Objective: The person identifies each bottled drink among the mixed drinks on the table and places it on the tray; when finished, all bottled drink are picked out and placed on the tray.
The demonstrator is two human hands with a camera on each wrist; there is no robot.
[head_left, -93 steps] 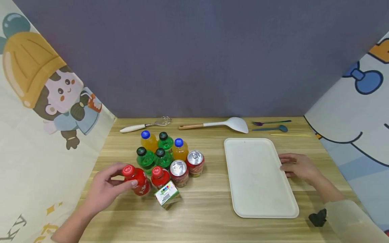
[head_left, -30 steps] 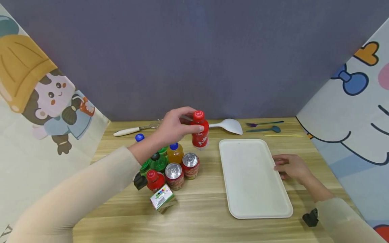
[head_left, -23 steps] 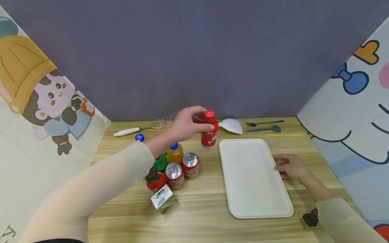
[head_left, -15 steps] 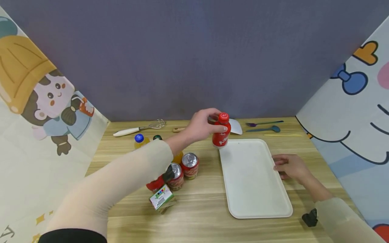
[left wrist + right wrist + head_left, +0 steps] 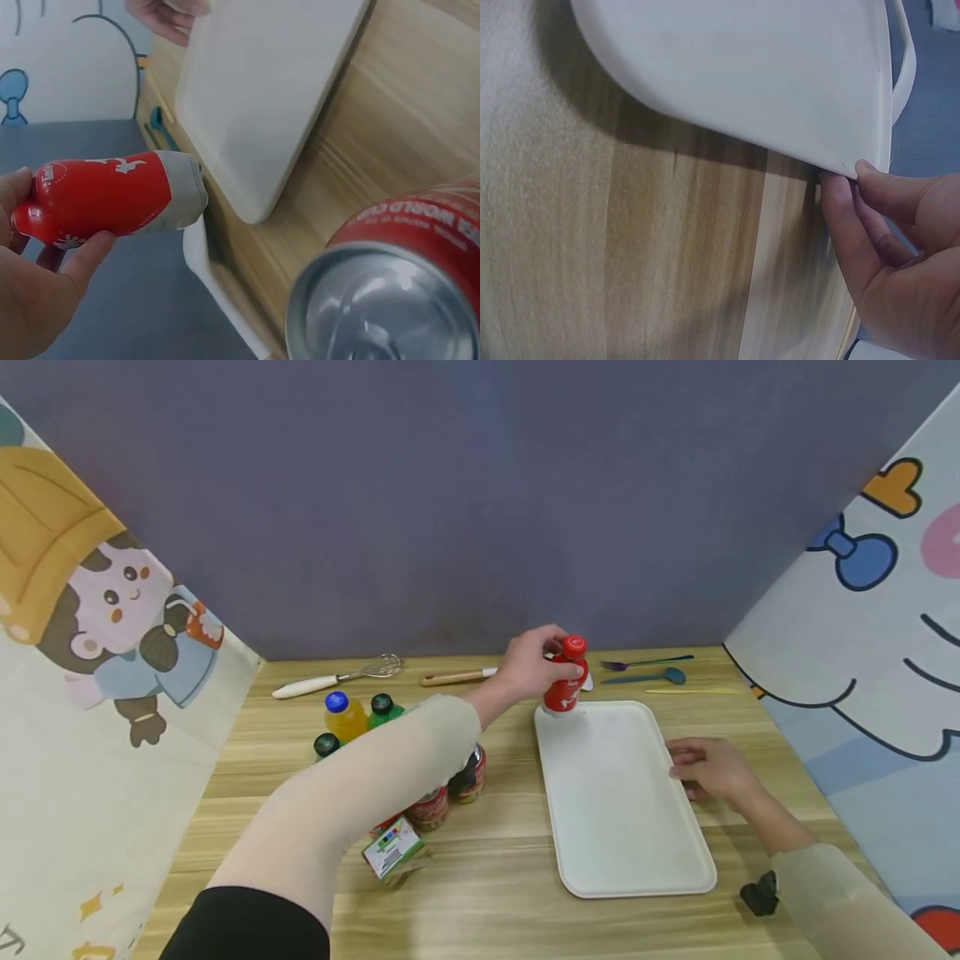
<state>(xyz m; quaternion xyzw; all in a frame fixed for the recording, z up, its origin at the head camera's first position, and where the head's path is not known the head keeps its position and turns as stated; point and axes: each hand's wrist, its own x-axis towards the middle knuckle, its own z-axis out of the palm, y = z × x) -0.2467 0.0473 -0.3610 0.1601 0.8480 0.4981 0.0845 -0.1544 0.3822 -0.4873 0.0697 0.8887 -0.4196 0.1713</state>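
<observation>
My left hand grips a small red bottle with a red cap, upright over the far left corner of the white tray. In the left wrist view, the thumb and fingers hold the bottle around its upper part, and its silvery base hangs apart from the tray. My right hand is at the tray's right edge. The right wrist view shows its thumb on the rim of the tray and fingers below, pinching it.
Left of the tray stand an orange-drink bottle, green bottles, red cans and a small carton, partly hidden by my left arm. Along the back lie a whisk, a spatula, a fork, a spoon and a yellow utensil.
My left hand has carried the red bottle from the left group, rightward past the spatula, to the tray's far left corner. The right hand has stayed at the tray's edge.
</observation>
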